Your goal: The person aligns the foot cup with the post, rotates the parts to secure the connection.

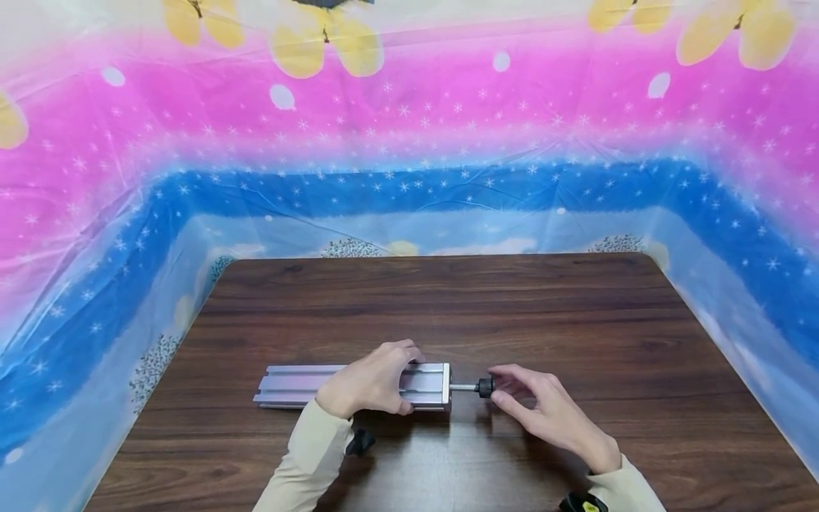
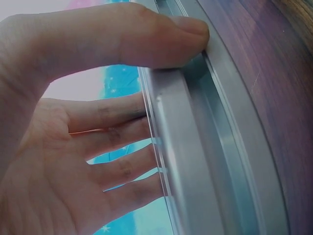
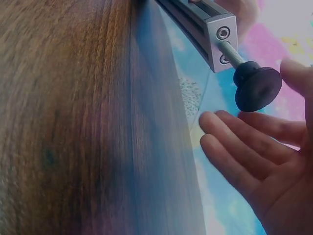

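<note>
Left fingers (image 2: pixel 105 108) gripping rail (image 2: pixel 172 122), end screws (image 3: pixel 223 33) in right-wrist view only

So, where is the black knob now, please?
In the head view, the black knob sits at the end of the threaded rod, right of the metal bar, beside the right hand.

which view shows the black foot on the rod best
The right wrist view: the black foot is large there, its round face visible. The head view shows it small, near the right hand; the left wrist view misses it.
</note>
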A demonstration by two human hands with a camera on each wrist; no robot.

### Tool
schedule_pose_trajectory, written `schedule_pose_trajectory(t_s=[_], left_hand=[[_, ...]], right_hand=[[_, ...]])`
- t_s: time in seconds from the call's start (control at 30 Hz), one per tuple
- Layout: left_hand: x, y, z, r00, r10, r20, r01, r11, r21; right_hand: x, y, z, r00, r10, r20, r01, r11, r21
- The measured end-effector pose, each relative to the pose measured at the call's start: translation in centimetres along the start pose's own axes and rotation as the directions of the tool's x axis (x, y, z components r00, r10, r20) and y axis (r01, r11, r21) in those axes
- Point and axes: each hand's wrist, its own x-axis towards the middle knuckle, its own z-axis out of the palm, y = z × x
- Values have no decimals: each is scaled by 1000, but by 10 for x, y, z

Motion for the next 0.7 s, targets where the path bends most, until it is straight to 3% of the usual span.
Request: schedule_pose_trajectory(t_s=[0.23,0.53,0.7], left_hand=[[0,-2,1,1000,-1,-9,1,1000,-2],[0,-2,1,1000,-6,-1,6,1000,-20],[0,-1,1,1000,-12,0,12,1000,-15]], right_hand=[[0,-2,0,989,-136,-53,138,990,39],[0,-5,1,990,-130,-59,133,990,45],[0,-5,1,995,-79,-56,80,997,21]])
